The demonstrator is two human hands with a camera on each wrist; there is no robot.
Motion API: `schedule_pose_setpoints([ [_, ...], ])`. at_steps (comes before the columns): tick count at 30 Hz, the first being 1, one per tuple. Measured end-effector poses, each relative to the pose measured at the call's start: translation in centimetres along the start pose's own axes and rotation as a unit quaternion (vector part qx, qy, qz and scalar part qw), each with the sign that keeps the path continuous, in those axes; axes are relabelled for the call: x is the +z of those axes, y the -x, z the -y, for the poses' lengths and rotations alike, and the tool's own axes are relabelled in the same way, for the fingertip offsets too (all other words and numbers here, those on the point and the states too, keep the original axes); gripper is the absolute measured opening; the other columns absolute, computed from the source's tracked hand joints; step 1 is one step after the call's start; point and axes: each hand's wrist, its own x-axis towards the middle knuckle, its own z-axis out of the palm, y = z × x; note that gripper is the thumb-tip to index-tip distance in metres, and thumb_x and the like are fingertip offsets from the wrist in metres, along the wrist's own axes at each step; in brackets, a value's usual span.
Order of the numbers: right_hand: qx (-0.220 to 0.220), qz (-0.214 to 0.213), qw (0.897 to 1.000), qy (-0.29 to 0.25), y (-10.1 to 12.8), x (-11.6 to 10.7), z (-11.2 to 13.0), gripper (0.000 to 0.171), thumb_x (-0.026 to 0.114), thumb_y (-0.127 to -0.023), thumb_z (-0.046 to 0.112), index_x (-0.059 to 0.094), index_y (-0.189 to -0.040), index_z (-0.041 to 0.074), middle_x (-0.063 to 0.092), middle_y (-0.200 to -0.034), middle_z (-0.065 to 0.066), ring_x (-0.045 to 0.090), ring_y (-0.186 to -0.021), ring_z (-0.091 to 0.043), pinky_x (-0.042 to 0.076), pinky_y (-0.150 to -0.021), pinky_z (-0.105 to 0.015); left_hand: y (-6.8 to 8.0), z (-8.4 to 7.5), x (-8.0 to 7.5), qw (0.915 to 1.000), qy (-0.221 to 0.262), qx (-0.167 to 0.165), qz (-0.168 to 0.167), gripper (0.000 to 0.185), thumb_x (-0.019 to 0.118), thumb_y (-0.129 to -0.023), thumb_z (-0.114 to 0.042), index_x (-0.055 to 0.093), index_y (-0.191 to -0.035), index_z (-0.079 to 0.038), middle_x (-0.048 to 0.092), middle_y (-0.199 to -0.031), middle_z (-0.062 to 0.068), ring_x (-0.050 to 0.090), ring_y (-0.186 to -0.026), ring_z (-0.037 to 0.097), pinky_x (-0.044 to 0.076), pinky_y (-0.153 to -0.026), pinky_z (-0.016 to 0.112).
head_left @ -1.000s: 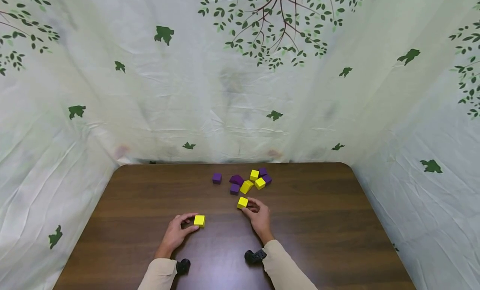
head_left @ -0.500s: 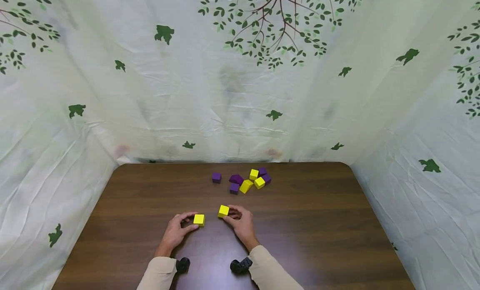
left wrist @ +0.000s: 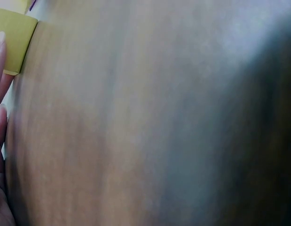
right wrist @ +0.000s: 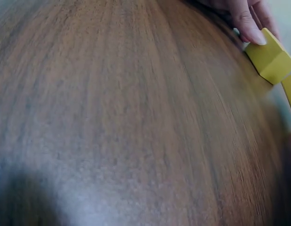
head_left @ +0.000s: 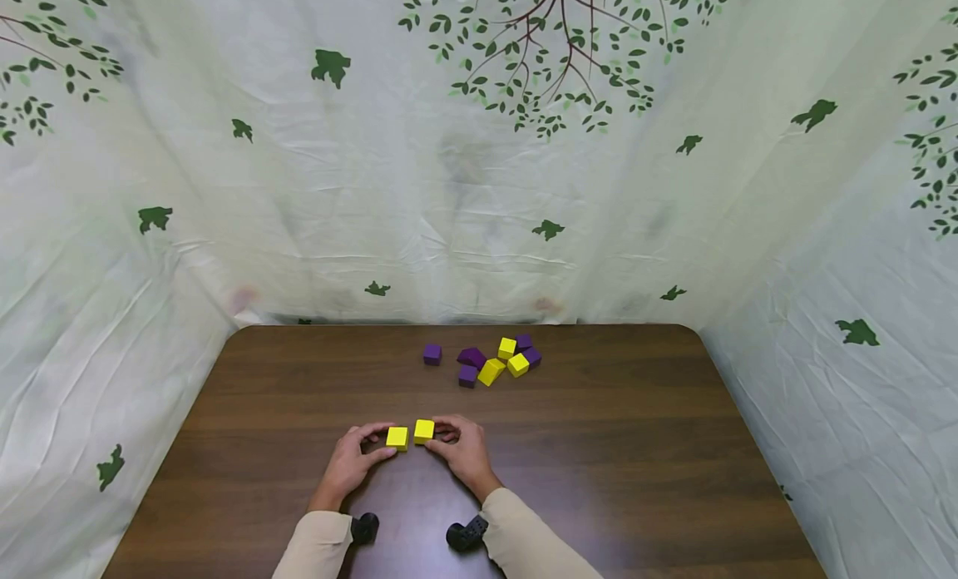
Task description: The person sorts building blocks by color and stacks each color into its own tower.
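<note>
Near the front middle of the table, two yellow cubes sit side by side with a narrow gap between them. My left hand [head_left: 352,465] pinches the left yellow cube [head_left: 397,438] between thumb and fingers. From the other side, my right hand [head_left: 464,456] grips the right yellow cube [head_left: 423,431] the same way. Fingertips overlap a yellow block [left wrist: 18,37] at the left edge of the left wrist view. In the right wrist view, a thumb presses one yellow cube [right wrist: 271,59], and a second one is cut off by the frame's right edge.
Toward the back of the brown wooden table [head_left: 299,379] lies a loose group of blocks, among them a yellow block [head_left: 491,372] and a purple block [head_left: 467,376]. One purple cube [head_left: 432,354] stands apart on their left. A leaf-patterned white cloth [head_left: 449,188] hangs behind the table.
My right hand has carried its yellow cube left and toward me, from near the group to beside the other cube. My left hand and its cube have stayed put.
</note>
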Motion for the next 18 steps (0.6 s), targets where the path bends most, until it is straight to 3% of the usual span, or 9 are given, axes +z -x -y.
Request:
schedule_pose_setpoints([
  [18,-0.023,0.028,0.998,0.056,-0.17,0.65,0.08,0.034,0.084,-0.072,0.009,0.073,-0.104,0.006,0.071,-0.094,-0.003,0.063,-0.084,-0.013,0.049,-0.073,-0.022,-0.01,0.36,0.11,0.9999,0.006,0.015,-0.005,0.037,0.082,-0.075,-0.014,0.072,-0.11,-0.011,0.064,-0.095,0.002,0.052,-0.087,0.017,0.042,-0.078,0.032],
])
